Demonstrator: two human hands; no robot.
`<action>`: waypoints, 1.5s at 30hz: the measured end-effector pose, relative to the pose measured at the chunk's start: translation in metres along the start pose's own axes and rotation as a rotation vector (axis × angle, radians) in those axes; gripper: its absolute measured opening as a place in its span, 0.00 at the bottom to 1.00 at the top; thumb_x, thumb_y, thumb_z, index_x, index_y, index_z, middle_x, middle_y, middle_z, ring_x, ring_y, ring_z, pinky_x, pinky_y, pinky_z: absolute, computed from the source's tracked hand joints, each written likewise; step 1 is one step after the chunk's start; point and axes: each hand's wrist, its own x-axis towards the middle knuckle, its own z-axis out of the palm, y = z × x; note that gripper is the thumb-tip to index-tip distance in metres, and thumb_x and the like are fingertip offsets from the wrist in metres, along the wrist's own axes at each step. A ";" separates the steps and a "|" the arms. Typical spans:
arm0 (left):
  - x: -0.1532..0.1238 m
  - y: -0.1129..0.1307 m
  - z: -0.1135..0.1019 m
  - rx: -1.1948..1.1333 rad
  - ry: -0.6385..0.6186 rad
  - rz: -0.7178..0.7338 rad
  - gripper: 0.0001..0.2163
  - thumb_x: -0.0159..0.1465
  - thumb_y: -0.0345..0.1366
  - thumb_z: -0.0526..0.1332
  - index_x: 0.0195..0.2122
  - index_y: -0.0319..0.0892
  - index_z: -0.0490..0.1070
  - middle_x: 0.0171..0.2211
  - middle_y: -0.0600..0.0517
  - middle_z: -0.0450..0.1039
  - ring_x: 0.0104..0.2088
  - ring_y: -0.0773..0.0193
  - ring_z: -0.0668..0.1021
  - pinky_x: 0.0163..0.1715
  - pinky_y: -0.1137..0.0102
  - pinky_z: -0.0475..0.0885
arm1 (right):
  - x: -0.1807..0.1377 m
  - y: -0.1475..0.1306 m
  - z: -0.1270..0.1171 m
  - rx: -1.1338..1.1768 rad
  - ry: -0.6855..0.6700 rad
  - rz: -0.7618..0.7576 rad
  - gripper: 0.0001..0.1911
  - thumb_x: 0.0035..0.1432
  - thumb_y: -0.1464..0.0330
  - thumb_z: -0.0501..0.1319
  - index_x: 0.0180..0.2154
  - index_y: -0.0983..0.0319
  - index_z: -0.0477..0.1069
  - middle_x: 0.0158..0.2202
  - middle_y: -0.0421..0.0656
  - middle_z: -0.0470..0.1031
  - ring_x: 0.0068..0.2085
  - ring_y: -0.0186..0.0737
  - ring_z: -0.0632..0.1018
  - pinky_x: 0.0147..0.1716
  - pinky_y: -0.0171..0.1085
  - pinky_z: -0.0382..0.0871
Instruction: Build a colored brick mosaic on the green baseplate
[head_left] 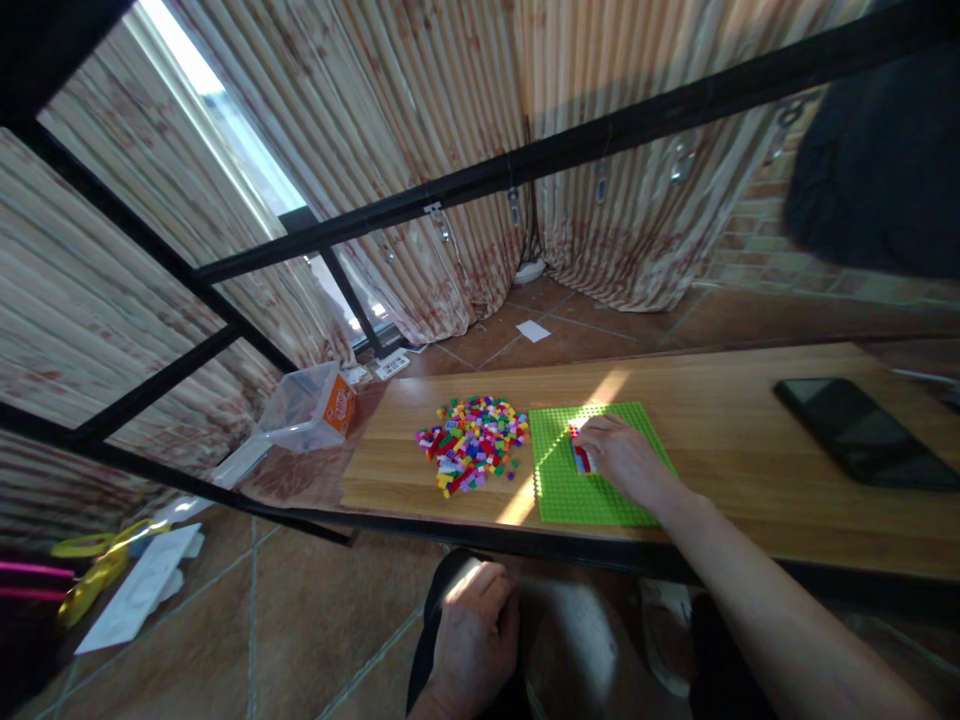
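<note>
A green studded baseplate [570,480] lies on the wooden table [712,440]. My right hand [626,460] rests on the plate, its fingers curled down onto a small red, white and blue cluster of bricks [579,455] stuck there. Just left of the plate sits a heap of small multicoloured bricks [474,443]. Below the table edge, my left hand [471,620] lies loosely curled on my lap, with nothing visible in it.
A black phone [862,432] lies at the table's right end. Off the table's left end sit a clear plastic box [307,408] with an orange label, papers and yellow straps [97,575] on the tiled floor. Black metal frame bars [525,160] cross overhead before curtains.
</note>
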 end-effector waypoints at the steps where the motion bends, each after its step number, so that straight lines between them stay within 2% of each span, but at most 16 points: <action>1: 0.000 0.000 0.000 0.004 -0.003 -0.004 0.09 0.64 0.27 0.54 0.33 0.43 0.73 0.31 0.49 0.74 0.32 0.64 0.76 0.31 0.72 0.74 | -0.001 0.001 0.001 0.032 0.031 0.022 0.15 0.61 0.75 0.54 0.28 0.59 0.75 0.34 0.44 0.77 0.39 0.42 0.75 0.46 0.41 0.66; 6: -0.001 0.000 0.000 0.006 -0.054 -0.052 0.09 0.64 0.27 0.54 0.34 0.43 0.73 0.33 0.49 0.75 0.34 0.62 0.77 0.34 0.69 0.74 | -0.002 -0.001 0.000 0.129 0.127 0.125 0.13 0.60 0.73 0.55 0.28 0.59 0.76 0.34 0.44 0.78 0.38 0.42 0.75 0.44 0.40 0.68; 11: 0.000 0.001 -0.002 -0.026 -0.067 -0.062 0.09 0.65 0.28 0.55 0.37 0.42 0.74 0.36 0.49 0.76 0.37 0.62 0.77 0.39 0.68 0.75 | -0.001 -0.004 -0.005 0.121 0.120 0.189 0.10 0.57 0.74 0.59 0.27 0.60 0.76 0.34 0.45 0.77 0.39 0.42 0.74 0.44 0.40 0.67; 19: -0.002 -0.001 0.000 0.001 -0.040 -0.028 0.09 0.65 0.27 0.55 0.37 0.43 0.75 0.37 0.49 0.77 0.37 0.62 0.78 0.37 0.69 0.77 | -0.004 0.000 -0.004 0.206 0.191 0.229 0.07 0.55 0.73 0.60 0.30 0.59 0.77 0.37 0.44 0.77 0.41 0.42 0.75 0.43 0.40 0.68; 24: -0.003 -0.002 0.001 -0.021 -0.024 -0.037 0.09 0.65 0.27 0.55 0.37 0.43 0.75 0.38 0.48 0.77 0.37 0.63 0.79 0.37 0.69 0.77 | -0.005 0.003 -0.008 0.226 0.225 0.252 0.09 0.57 0.72 0.58 0.28 0.59 0.76 0.33 0.44 0.78 0.40 0.44 0.76 0.42 0.41 0.68; 30: -0.003 -0.002 0.000 -0.044 -0.019 -0.051 0.09 0.64 0.27 0.56 0.37 0.43 0.75 0.36 0.49 0.77 0.35 0.63 0.78 0.36 0.69 0.76 | -0.002 0.006 -0.001 0.200 0.211 0.297 0.08 0.55 0.70 0.60 0.26 0.58 0.77 0.33 0.44 0.79 0.39 0.46 0.76 0.43 0.46 0.67; 45: -0.002 0.001 -0.002 -0.064 -0.056 -0.054 0.08 0.65 0.28 0.56 0.37 0.42 0.74 0.36 0.48 0.76 0.36 0.64 0.77 0.38 0.69 0.75 | 0.000 0.006 0.001 0.242 0.245 0.361 0.07 0.52 0.69 0.61 0.26 0.60 0.78 0.30 0.44 0.79 0.34 0.44 0.77 0.38 0.43 0.69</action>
